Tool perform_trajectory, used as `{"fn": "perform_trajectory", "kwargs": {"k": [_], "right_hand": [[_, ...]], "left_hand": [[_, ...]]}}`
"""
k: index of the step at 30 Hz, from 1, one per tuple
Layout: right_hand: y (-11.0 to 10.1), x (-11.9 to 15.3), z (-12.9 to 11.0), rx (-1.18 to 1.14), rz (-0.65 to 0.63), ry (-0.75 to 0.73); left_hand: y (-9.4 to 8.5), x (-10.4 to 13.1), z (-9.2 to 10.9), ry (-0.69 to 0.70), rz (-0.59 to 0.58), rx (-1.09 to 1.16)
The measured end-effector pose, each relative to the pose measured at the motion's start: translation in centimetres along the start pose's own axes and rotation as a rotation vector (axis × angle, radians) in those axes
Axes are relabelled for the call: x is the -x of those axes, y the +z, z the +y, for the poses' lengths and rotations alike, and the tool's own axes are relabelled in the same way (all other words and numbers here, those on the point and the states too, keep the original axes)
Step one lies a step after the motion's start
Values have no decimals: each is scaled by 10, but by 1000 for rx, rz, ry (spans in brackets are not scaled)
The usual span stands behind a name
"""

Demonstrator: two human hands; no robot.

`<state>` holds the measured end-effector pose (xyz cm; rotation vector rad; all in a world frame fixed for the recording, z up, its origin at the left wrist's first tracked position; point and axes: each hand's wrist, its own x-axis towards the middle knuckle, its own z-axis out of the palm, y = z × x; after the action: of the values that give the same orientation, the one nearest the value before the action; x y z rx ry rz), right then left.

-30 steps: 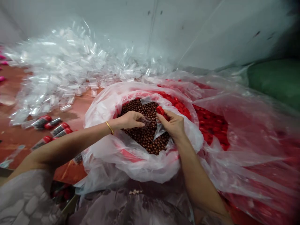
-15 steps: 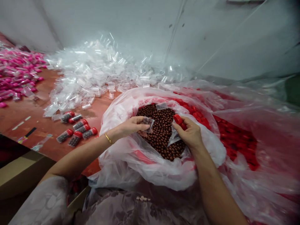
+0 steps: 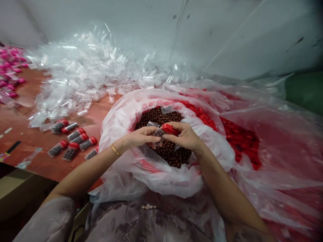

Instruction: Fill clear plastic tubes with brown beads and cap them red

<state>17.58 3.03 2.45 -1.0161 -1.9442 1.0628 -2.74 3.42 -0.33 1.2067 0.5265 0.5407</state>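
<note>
My left hand (image 3: 143, 136) is closed on a small clear plastic container (image 3: 158, 132) with dark balls inside. Close against it, my right hand (image 3: 185, 135) pinches a red cap (image 3: 167, 128) by the container's end; whether the cap sits on the container I cannot tell. Both hands are above a heap of brown chocolate balls (image 3: 171, 157) in a bag of whitish plastic (image 3: 161, 183). A loose clear piece (image 3: 167, 109) lies on the balls at the far side. My fingers partly hide the container.
Several filled red-capped containers (image 3: 70, 151) lie on the reddish table (image 3: 45, 169) at left. Behind them rises a pile of clear empty containers (image 3: 83, 67), with pink-capped ones (image 3: 10, 72) farther left. Red caps (image 3: 242, 143) fill plastic at right. A wall (image 3: 141, 30) closes the back.
My right hand has moved left, bringing the red cap to the container in my left hand. The view has shifted a little to the right.
</note>
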Motion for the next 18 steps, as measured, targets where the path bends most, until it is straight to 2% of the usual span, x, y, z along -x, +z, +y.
{"fn": "perform_trajectory", "kwargs": {"k": [5,8,11,13,15,18], "right_hand": [[-1,2,4,31,13,25],[-5,6,9,-64,-4,98],[-5,11,14,-245,88,238],[-1,14,15,-271,162,284],[7,15,12,-162,186,242],[19,15,6,83,165,82]], "left_hand": [[2,1,0,27,-3,-8],[3,0,-1,55,38,-29],[3,0,-3,84,99,-41],[4,0,-4,82,107,-59],[4,0,-5,80,104,-79],[5,0,-6,108,118,-130]]}}
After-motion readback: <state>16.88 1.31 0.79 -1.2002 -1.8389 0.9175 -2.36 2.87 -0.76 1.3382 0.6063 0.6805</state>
